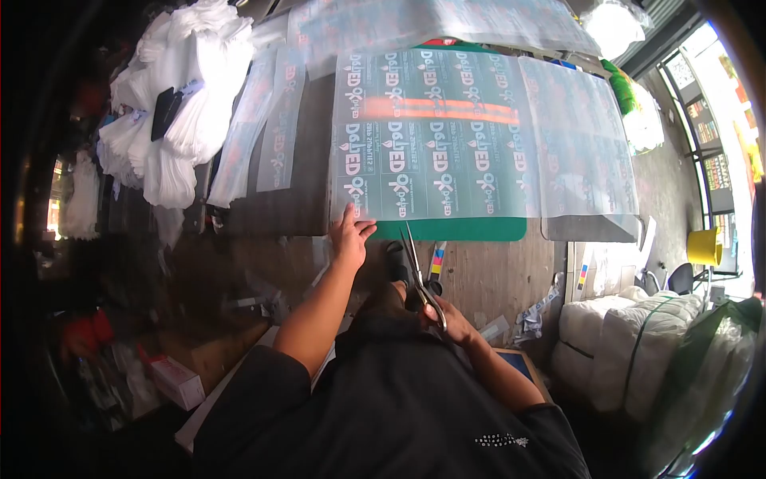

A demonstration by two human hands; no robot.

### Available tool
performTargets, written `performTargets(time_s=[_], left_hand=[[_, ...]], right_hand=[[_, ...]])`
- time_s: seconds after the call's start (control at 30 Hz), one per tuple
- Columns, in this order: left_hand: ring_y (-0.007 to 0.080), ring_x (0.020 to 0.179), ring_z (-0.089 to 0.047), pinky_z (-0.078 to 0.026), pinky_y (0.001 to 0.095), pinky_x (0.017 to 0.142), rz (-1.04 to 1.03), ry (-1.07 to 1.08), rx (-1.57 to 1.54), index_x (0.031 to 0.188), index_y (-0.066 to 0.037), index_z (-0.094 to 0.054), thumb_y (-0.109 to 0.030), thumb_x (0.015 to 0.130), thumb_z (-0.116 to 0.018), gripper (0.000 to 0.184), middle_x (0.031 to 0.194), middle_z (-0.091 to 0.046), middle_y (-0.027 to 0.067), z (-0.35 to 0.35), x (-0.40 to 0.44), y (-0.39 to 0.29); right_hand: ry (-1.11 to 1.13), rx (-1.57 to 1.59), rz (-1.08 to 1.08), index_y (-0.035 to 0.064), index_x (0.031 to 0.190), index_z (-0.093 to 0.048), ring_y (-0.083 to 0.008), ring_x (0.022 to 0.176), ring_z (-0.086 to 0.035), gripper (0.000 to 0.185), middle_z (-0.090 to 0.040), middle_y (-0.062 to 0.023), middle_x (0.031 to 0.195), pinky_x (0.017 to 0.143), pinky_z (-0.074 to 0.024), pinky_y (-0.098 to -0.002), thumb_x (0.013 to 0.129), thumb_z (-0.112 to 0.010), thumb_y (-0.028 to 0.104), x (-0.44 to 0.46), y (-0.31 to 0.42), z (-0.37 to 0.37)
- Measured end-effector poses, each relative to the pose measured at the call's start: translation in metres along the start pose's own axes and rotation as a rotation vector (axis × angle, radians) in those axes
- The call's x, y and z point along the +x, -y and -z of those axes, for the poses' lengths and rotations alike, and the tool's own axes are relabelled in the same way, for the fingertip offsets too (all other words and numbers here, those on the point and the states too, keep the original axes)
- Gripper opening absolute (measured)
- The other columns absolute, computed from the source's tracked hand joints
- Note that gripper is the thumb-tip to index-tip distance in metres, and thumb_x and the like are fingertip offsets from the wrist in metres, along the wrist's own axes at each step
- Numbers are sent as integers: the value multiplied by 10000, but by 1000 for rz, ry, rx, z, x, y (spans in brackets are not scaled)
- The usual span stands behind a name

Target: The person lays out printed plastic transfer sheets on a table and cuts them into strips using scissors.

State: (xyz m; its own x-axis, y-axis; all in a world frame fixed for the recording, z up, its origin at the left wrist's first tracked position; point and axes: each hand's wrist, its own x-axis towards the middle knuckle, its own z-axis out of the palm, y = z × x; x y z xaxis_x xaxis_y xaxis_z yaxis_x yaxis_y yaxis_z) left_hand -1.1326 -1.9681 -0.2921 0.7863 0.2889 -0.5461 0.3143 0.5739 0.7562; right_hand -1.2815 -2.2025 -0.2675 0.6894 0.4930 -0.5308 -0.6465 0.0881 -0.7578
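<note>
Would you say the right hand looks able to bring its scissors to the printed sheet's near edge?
Probably yes: the right hand holds the scissors with their tips pointing towards the printed sheet, and nothing visible blocks the way to its near edge.

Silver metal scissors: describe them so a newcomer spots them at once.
Start at the green mat under the translucent printed sheet. On its near side, the bare right hand holds the metal scissors: only they have two slim, pointed blades.

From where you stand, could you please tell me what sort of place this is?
Probably a print or packaging workshop: a translucent sheet with repeated lettering lies over a green mat, the right hand holds scissors, and white bundles sit at the right.
</note>
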Motion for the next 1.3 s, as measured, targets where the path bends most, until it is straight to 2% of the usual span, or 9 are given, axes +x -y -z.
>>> performTargets(time_s=[0.1, 0.13, 0.27, 0.37, 0.63, 0.77, 1.0, 1.1, 1.3], left_hand=[[183, 640, -590, -495, 322, 570, 58, 58, -25, 962, -67, -549, -364, 853, -639, 329, 822, -603, 82, 5, -3, 2], [175, 552, -567, -467, 305, 485, 106, 19, -2, 954, -62, -544, -360, 834, -666, 343, 751, -591, 82, 6, -5, 2], [148, 396, -472, -385, 266, 371, 203, 75, 146, 891, -40, -564, -299, 824, -691, 296, 573, -519, 30, 7, -2, -9], [146, 398, -464, -379, 275, 367, 227, 148, 227, 817, -67, -569, -271, 815, -699, 242, 551, -502, 20, 15, 10, -10], [133, 392, -444, -357, 259, 365, 283, 155, 283, 820, -79, -577, -225, 824, -689, 183, 541, -480, 5, 17, 12, -15], [125, 387, -434, -350, 253, 357, 232, 163, 270, 823, -79, -586, -223, 825, -688, 177, 528, -469, -3, 17, 14, -10], [77, 455, -435, -374, 249, 362, 190, 224, 258, 896, -11, -577, -193, 844, -664, 208, 718, -571, 49, 23, 21, -6], [83, 428, -428, -357, 242, 353, 182, 214, 241, 839, 0, -591, -183, 854, -650, 194, 593, -501, 17, 21, 18, -8], [78, 433, -396, -353, 247, 375, 266, 312, 210, 913, -2, -571, -192, 860, -649, 212, 627, -496, 12, 32, 22, -10]], right_hand=[[26, -19, -37, 43, 969, -525, -98, 768, -513, 551, -537, -18, 823, 684, -414, -243, 805, -628, 558, 12, -8, -6], [17, -26, -81, 44, 991, -528, -96, 773, -516, 552, -540, -18, 827, 684, -417, -243, 808, -626, 555, 17, -9, -9], [6, 28, -118, 38, 1043, -527, -96, 769, -529, 581, -546, -19, 847, 686, -428, -240, 808, -622, 560, 34, 11, -29], [-13, 47, -131, 33, 1039, -523, -108, 767, -540, 601, -552, -25, 858, 686, -435, -247, 805, -613, 579, 47, 12, -39], [-223, -202, -85, 5, 909, -552, -144, 750, -574, 614, -600, -70, 774, 693, -457, -286, 827, -547, 613, 104, 0, -65], [-313, -178, -39, 11, 840, -569, -126, 677, -578, 565, -609, -62, 698, 646, -461, -277, 821, -586, 575, 118, -19, -67], [-393, -265, -29, 11, 805, -572, -97, 570, -562, 515, -597, -39, 619, 547, -454, -255, 815, -636, 522, 103, 14, -73], [-367, -201, -26, 9, 803, -570, -90, 572, -559, 511, -599, -37, 625, 540, -450, -249, 812, -647, 514, 115, 21, -72], [-380, -118, 21, 5, 820, -575, -79, 563, -553, 499, -592, -21, 638, 510, -430, -224, 813, -655, 498, 145, 33, -64]])
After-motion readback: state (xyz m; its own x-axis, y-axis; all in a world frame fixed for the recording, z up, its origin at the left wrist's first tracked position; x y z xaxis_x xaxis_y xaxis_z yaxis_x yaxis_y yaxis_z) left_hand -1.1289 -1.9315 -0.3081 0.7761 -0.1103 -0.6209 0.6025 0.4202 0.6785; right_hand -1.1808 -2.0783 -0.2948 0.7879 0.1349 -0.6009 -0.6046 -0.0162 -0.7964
